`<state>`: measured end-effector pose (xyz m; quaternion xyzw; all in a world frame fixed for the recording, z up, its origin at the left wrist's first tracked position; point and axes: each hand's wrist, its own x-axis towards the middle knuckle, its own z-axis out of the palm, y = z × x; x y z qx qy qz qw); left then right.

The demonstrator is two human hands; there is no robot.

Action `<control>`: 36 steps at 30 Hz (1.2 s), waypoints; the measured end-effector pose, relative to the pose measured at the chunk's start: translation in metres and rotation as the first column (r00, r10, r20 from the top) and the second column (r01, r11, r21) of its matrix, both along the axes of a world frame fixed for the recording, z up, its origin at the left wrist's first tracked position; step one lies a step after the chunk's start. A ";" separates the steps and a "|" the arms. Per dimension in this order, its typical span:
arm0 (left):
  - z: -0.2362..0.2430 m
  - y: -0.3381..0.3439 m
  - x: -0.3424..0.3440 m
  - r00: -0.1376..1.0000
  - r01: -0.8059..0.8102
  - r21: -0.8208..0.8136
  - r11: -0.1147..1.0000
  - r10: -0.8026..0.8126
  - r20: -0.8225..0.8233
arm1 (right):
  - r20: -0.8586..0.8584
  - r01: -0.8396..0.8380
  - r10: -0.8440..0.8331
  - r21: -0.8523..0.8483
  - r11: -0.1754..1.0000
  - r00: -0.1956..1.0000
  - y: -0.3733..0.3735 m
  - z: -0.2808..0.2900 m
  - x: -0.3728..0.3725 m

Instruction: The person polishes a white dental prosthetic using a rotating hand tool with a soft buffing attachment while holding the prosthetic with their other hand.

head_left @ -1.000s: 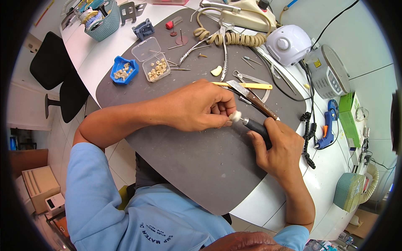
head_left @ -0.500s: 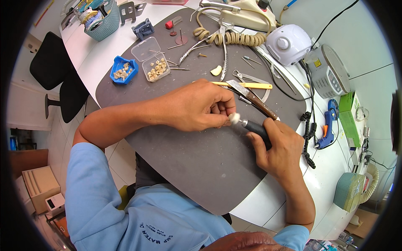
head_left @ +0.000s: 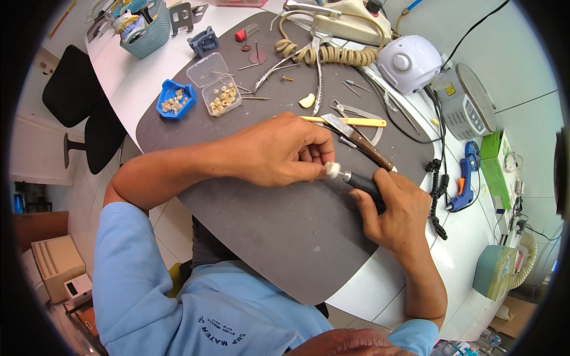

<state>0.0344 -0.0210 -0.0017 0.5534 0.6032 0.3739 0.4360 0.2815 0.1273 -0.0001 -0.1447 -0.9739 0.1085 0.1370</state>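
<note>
My right hand (head_left: 396, 207) is wrapped round a rotary handpiece (head_left: 364, 185), black with a metal nose, that points to the left. At its end sits a small whitish polishing tip (head_left: 332, 170), close against the fingertips of my left hand (head_left: 276, 151). The thumb and fingers of that hand are pinched together; what they hold is too small and too hidden to name. Just beyond my hands lie a yellow-handled tool (head_left: 362, 121) and a knife with a wooden handle (head_left: 369, 148). Both hands are above a grey mat (head_left: 255, 231).
A clear box of small tooth-like pieces (head_left: 221, 99) and a blue tray of pale bits (head_left: 176, 101) stand at far left. Metal pliers (head_left: 319, 74) and a coiled beige cord (head_left: 332, 55) lie at the back. A blue glue gun (head_left: 466, 184) rests at right.
The handpiece tip has shifted very slightly at my left fingertips. Both hands keep nearly the same place and grip.
</note>
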 end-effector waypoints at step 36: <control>0.003 0.000 0.000 1.000 -0.006 -0.007 1.000 0.006 0.008 | -0.008 0.030 -0.030 -0.001 1.000 1.000 -0.001 -0.002 0.000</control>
